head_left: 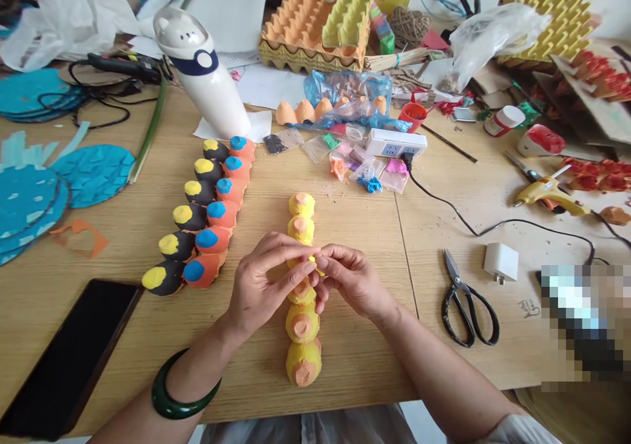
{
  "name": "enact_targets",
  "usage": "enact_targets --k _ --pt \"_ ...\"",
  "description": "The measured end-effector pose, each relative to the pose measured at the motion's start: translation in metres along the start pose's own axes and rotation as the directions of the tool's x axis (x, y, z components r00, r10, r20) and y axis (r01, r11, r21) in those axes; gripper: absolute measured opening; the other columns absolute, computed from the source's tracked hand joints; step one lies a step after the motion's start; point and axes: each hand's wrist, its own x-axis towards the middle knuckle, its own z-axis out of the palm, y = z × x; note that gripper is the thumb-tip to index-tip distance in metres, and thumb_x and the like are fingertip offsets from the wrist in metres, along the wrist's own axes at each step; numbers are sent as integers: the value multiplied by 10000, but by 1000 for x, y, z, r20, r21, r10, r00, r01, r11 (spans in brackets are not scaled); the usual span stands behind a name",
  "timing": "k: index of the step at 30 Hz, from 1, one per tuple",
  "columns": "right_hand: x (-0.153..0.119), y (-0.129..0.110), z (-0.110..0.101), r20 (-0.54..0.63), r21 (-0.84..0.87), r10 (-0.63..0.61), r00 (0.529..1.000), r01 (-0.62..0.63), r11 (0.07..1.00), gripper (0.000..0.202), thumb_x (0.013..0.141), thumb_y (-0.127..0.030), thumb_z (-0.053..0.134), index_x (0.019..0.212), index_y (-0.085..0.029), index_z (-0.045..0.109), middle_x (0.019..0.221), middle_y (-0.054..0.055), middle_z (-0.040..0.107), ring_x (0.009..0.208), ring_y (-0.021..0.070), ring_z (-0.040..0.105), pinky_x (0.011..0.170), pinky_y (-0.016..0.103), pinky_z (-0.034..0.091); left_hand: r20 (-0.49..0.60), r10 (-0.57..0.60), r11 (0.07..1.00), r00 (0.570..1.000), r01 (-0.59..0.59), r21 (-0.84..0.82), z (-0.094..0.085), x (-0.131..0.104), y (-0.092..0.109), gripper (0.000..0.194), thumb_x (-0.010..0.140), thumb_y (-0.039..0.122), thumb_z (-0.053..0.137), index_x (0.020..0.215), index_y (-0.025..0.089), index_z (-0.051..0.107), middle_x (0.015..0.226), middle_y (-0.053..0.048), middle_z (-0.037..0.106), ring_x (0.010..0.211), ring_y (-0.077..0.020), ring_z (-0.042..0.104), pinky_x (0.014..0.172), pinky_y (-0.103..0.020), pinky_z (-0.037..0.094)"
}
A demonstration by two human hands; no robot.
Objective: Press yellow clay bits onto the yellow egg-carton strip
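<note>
My left hand (pixel 271 273) and my right hand (pixel 351 279) meet fingertip to fingertip, pinching a small bit of yellow clay (pixel 312 258) between them. Directly beneath lies a strip of egg-carton cups (pixel 302 325), coated yellow with bare orange tips, running away from me. My hands cover its middle cups. A dark green bangle circles my left forearm. To the left stand two finished-looking rows: black cups with yellow tips (pixel 190 217) and orange-red cups with blue tips (pixel 223 214).
Black-handled scissors (pixel 468 306) and a white charger (pixel 501 262) lie right; a black phone (pixel 73 352) lies left. Farther back are a white power strip (pixel 396 143) with a trailing cord, clay packets (pixel 365 168), a white bottle (pixel 207 82), egg trays (pixel 310 29) and a yellow glue gun (pixel 549 194).
</note>
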Motion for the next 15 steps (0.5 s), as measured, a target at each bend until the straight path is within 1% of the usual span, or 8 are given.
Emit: enact_targets --k 3,5,9,10,11,13,15 --pt "0 0 0 -4 -1 4 1000 -4 1000 280 889 -416 785 846 -151 707 734 -20 676 529 87 625 511 248 621 -18 7 1000 1000 -6 14 1 1 -1 159 931 125 705 994 247 785 873 5 722 854 -132 651 781 -258 535" --pt "0 -1 1 -8 -5 6 1000 -6 1000 278 880 -413 795 840 -153 707 739 -22 674 534 85 629 513 243 621 -29 -3 1000 1000 3 13 1 1 -1 142 934 134 704 973 244 785 862 7 723 847 -132 654 794 -264 535" --pt "1 -1 1 -22 -6 -7 1000 7 1000 263 884 -404 792 836 -156 721 749 -18 679 538 82 623 507 236 620 -11 -74 997 997 74 -26 1 1 0 227 970 190 667 1163 254 766 964 -14 724 896 -145 671 846 -292 542" --pt "2 -1 1 -24 -7 -9 1000 9 1000 265 886 -407 789 834 -156 722 749 -17 678 538 83 620 505 238 620 -8 -74 997 997 74 -29 1 2 1 232 965 193 675 1171 251 765 967 -16 724 901 -145 671 841 -290 543" --pt "2 -1 1 -25 -10 -9 1000 9 1000 268 886 -411 788 834 -157 723 746 -17 675 538 83 617 505 240 620 -8 -61 998 998 61 -26 1 2 1 215 955 186 689 1143 246 773 952 -14 726 897 -144 668 830 -284 542" --pt "2 -1 1 -25 -22 0 1000 0 1000 281 879 -426 791 837 -158 718 741 -19 667 533 83 608 505 244 618 -14 -24 1000 1000 24 -7 1 2 1 147 932 151 710 1023 232 791 900 -6 734 877 -138 663 809 -271 538" --pt "2 -1 0 -32 -40 9 999 -10 999 298 870 -442 796 839 -159 711 735 -21 658 531 83 600 502 246 612 -34 -14 1000 999 15 1 2 2 0 128 924 127 711 948 226 789 859 0 738 846 -132 657 796 -267 538"
